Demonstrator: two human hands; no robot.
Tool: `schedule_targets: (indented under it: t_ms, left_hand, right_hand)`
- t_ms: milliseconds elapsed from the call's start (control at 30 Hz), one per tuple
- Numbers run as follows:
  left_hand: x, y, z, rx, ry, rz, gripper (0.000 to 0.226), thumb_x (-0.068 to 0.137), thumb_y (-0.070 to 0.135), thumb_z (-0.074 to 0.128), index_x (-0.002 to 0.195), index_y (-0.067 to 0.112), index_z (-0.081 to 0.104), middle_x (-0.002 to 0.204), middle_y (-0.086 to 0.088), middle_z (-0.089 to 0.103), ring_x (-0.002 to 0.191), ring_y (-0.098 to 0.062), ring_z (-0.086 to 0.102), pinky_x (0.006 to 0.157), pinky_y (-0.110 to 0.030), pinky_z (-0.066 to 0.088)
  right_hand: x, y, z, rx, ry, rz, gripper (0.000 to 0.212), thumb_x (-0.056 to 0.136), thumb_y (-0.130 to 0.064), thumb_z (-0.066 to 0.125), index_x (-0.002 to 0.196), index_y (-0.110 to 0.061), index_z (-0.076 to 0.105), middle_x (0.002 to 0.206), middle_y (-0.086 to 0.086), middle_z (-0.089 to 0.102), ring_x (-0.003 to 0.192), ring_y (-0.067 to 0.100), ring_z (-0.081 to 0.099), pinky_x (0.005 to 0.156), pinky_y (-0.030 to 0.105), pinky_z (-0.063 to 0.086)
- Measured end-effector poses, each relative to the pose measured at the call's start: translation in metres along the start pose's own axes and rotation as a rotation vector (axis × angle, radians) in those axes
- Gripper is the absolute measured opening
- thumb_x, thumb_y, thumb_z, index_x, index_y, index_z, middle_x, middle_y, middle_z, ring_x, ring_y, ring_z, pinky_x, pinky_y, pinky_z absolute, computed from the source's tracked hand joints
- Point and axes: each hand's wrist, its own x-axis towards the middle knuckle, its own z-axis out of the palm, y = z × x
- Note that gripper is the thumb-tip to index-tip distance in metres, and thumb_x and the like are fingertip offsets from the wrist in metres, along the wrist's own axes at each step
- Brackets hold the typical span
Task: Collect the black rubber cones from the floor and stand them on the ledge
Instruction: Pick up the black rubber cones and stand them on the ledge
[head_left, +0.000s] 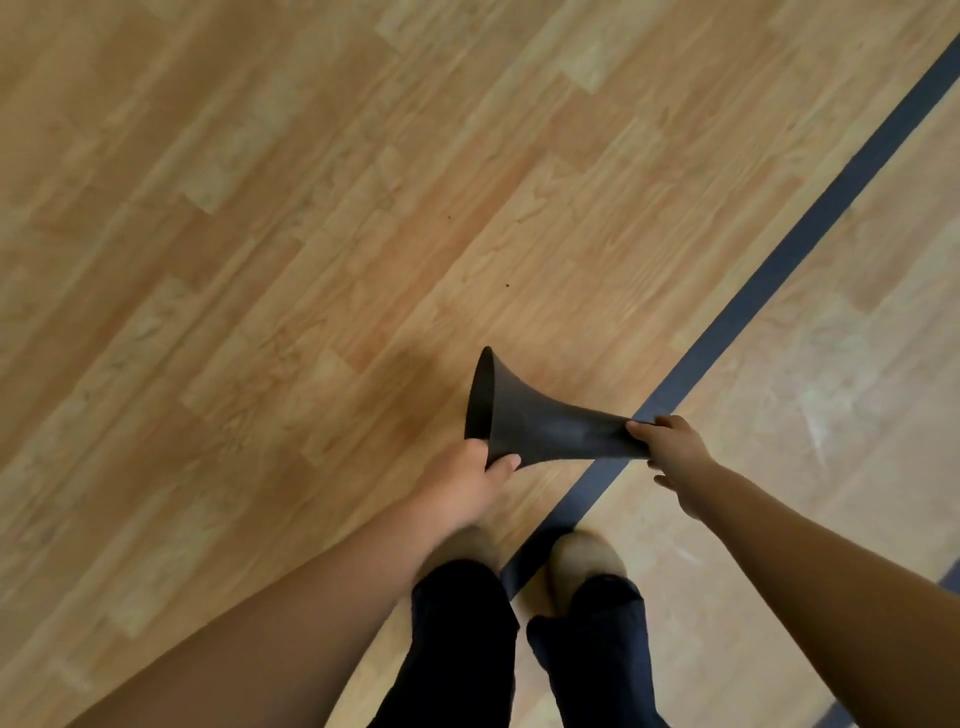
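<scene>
Wood-grain floor (260, 234) fills the view. Low in the middle, the left hand (467, 480) grips the rim of the flared base of 1 black rubber cone (545, 431), thumb pressed on its outer skirt. The cone is held sideways above the floor, base to the left. The right hand (675, 457) pinches its narrow end, which is squashed flat. A dark blue line (779, 249) runs under that hand toward 2 beige shoes (582, 558).

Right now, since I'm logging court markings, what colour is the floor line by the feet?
Dark blue, a solid line across the wooden floor; head view.
</scene>
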Motion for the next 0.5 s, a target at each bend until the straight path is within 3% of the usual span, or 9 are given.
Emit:
schedule_targets:
  t_ms: [100,167,300,400,500]
  left_hand:
    - [-0.059,0.024,-0.040,-0.034,0.060,0.033,0.031,0.095,0.042,0.050,0.069,0.027,0.047,0.065,0.006,0.050,0.062,-0.012,0.050,0.055,-0.026,0.039]
    - [-0.109,0.049,-0.070,-0.041,0.120,0.060,0.036,0.096,0.041,0.051,0.063,0.027,0.041,0.057,0.009,0.041,0.050,-0.009,0.040,0.046,-0.023,0.029]
    - [-0.223,0.108,-0.131,-0.152,0.253,0.147,0.022,0.095,0.037,0.054,0.081,0.022,0.061,0.066,0.008,0.057,0.060,-0.011,0.053,0.053,-0.025,0.038]
    - [-0.312,0.158,-0.177,-0.179,0.359,0.196,0.019,0.094,0.039,0.055,0.089,0.022,0.063,0.080,0.006,0.066,0.075,-0.013,0.061,0.061,-0.026,0.045]
    - [-0.378,0.198,-0.205,-0.175,0.416,0.258,0.015,0.093,0.036,0.055,0.094,0.025,0.066,0.084,0.008,0.067,0.078,-0.013,0.062,0.063,-0.026,0.044]
  right_hand:
    - [-0.066,-0.034,-0.026,0.077,0.025,-0.039,0.036,0.095,-0.028,0.057,0.126,-0.015,0.046,0.117,0.012,0.054,0.107,0.032,0.053,0.091,0.047,0.046]
    - [-0.120,-0.059,-0.047,0.151,0.054,-0.071,0.035,0.094,-0.028,0.056,0.124,-0.013,0.049,0.118,0.012,0.056,0.110,0.030,0.054,0.090,0.043,0.048]
    - [-0.237,-0.109,-0.093,0.321,0.041,-0.093,0.028,0.094,-0.024,0.057,0.118,-0.010,0.056,0.117,0.013,0.059,0.109,0.029,0.056,0.091,0.038,0.049]
    - [-0.330,-0.155,-0.135,0.474,-0.029,-0.167,0.015,0.094,-0.020,0.060,0.107,-0.015,0.059,0.117,0.014,0.059,0.109,0.029,0.057,0.095,0.038,0.048]
    - [-0.398,-0.191,-0.173,0.614,-0.102,-0.183,0.018,0.094,-0.016,0.059,0.111,-0.009,0.058,0.123,0.016,0.056,0.111,0.031,0.056,0.092,0.037,0.045]
